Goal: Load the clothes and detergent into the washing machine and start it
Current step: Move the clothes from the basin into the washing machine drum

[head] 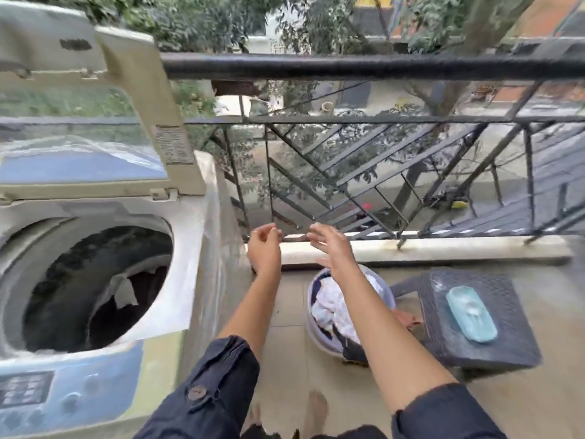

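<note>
Clothes (329,308) heaped under the right forearm; both hands (264,248) (332,245) outstretched, empty, relaxed.

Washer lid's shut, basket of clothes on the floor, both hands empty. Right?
Not quite: the lid is up, not shut, and the head view shows the drum exposed below it. The rest stands: the basket of clothes is on the floor, and the left hand and right hand hold nothing.
</note>
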Demonstrator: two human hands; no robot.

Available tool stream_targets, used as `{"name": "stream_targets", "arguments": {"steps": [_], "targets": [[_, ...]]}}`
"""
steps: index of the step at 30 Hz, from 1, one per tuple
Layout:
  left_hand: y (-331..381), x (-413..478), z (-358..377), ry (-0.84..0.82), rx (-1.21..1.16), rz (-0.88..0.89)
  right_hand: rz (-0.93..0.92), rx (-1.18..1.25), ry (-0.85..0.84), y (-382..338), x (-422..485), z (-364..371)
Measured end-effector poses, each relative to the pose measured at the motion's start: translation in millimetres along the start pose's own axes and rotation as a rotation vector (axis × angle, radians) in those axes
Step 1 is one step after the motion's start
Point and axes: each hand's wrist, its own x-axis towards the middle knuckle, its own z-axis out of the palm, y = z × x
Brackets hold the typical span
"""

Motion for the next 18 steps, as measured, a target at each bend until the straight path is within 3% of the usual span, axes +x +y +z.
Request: {"name": "stream_targets", "arguments": {"steps": [10, 18], "targets": [[-106, 14, 98, -0.144, 0.346, -0.059, 0.071, 0.058, 0.279, 72, 74, -130], [-253, 77, 146, -0.284, 0.468, -0.137, 0.172, 0.021, 0.377, 197, 185, -190]]}}
